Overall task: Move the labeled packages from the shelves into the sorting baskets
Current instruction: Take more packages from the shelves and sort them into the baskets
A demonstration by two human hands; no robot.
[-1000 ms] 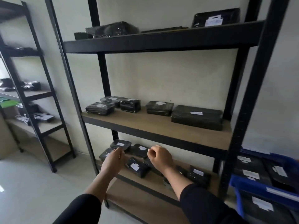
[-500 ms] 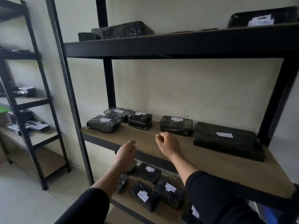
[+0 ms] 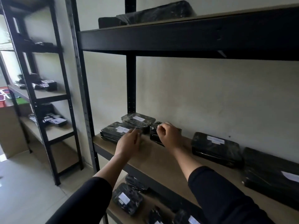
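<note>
Black steel rack [image 3: 80, 88] with wooden boards, against a pale wall; taken as landmark throughout. Middle shelf [image 3: 161, 160] of the rack: 5 black-wrapped labeled packages in a row. At far right of that shelf, the largest package [image 3: 271, 173], white label partly cut by the frame edge. Left of it, a long package [image 3: 215, 149] with a label on top. At the left end of the shelf, a flat package [image 3: 113, 133]; behind it, beside the rear post of the rack, a second flat package [image 3: 137, 121] overlapping its back edge. Between these and the long package, a small package [image 3: 154, 135], largely hidden. Top shelf of the rack: 1 bulky wrapped package [image 3: 155, 12], seen from below. Lowest visible shelf of the rack: several small labeled packages [image 3: 127, 200]. Left of the rack, well apart: a second rack [image 3: 40, 88] holding more wrapped packages, blurred. Right hand [image 3: 169, 136], dark sleeve, over the middle shelf at the small package, fingers curled against its top edge; firm grip or mere contact cannot be told. Left hand [image 3: 129, 141], dark sleeve, just beside the near right corner of the flat package, fingers loosely extended, fingertips at its edge, nothing held. No sorting basket in view.
</note>
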